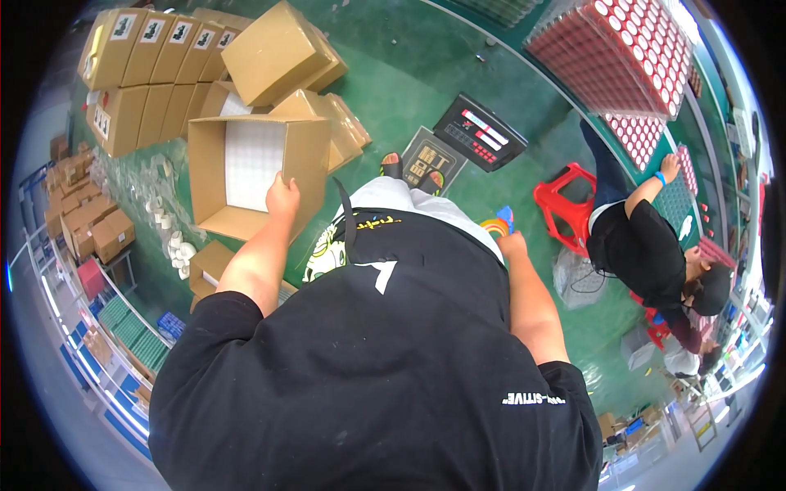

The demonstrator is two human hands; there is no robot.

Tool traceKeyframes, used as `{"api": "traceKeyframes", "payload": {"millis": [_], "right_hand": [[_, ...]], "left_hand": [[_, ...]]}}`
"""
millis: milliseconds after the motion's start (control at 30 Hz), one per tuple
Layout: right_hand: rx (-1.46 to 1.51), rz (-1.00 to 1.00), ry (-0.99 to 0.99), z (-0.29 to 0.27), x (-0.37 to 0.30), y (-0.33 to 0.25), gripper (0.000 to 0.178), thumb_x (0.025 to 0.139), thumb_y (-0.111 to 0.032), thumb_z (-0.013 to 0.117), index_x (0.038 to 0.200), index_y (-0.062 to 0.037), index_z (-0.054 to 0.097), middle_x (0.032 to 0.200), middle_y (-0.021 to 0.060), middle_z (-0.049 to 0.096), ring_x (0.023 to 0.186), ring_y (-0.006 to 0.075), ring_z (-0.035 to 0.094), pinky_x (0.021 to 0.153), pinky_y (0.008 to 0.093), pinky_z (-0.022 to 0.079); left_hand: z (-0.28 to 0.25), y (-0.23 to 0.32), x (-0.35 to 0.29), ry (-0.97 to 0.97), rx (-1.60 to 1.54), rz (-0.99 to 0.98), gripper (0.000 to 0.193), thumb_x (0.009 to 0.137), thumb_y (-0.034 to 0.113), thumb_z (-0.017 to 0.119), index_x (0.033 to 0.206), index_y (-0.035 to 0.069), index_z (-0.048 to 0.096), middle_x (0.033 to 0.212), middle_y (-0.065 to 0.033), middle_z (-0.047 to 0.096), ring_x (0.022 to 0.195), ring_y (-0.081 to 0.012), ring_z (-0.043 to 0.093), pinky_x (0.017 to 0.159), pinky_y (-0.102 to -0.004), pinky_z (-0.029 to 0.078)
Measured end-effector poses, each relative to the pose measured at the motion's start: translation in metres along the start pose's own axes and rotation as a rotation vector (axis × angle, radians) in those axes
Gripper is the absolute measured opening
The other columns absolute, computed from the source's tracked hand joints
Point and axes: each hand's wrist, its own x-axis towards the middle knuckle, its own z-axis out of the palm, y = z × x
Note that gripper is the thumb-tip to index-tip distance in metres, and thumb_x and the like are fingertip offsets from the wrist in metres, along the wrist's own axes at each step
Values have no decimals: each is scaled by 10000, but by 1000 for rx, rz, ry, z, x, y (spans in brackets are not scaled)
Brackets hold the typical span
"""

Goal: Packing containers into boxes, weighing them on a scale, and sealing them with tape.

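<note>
The left hand (282,196) has its grip closed over the near wall of an open cardboard box (246,176), which stands tipped on the green floor (426,74) with its white-lined inside facing up. The right hand (513,243) is curled round a roll of coloured tape (496,224), low beside the scale (479,131). Beyond the box lie stacked sealed cartons (151,61); a seated person (647,245) works well off to the right. The box seems mid-handling, and closing it would call for folding flaps before taping.
</note>
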Motion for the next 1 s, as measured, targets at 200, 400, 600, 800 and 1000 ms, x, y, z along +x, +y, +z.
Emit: {"api": "traceKeyframes", "payload": {"millis": [200, 400, 600, 800, 1000], "right_hand": [[17, -23, 8, 2, 4, -1, 463, 707, -195, 601, 1097, 38, 509, 1088, 240, 589, 1036, 345, 572, 877, 387, 455], [3, -24, 27, -1, -3, -8, 465, 709, -185, 598, 1102, 42, 493, 1078, 239, 593, 1027, 349, 575, 874, 391, 456], [13, -5, -1, -4, -10, -11, 469, 712, -187, 600, 1113, 31, 490, 1077, 229, 596, 1026, 344, 577, 872, 389, 459], [-18, -11, 34, 3, -9, -7, 482, 714, -192, 604, 1128, 24, 488, 1085, 228, 594, 1032, 342, 574, 873, 390, 459], [-27, 6, 5, 6, -15, -2, 491, 718, -199, 614, 1138, 21, 485, 1101, 227, 588, 1044, 342, 570, 884, 389, 454]], "left_hand": [[-3, 2, 2, 10, -20, 6, 248, 808, 230, 570, 1019, 102, 544, 819, -180, 641, 809, -371, 610, 698, -456, 479], [-6, 5, 3, -5, 0, -3, 233, 813, 237, 563, 1005, 105, 543, 831, -178, 642, 818, -367, 611, 709, -453, 479], [-4, 3, 1, -6, -30, -2, 223, 817, 231, 554, 1003, 108, 546, 840, -176, 642, 819, -367, 608, 715, -454, 476], [-10, 5, 1, -33, -28, -6, 228, 818, 225, 550, 1009, 101, 545, 843, -180, 641, 825, -365, 608, 718, -451, 478], [-7, -2, 5, -9, -40, 25, 244, 819, 229, 551, 1019, 89, 544, 840, -186, 640, 824, -367, 608, 715, -452, 477]]}}
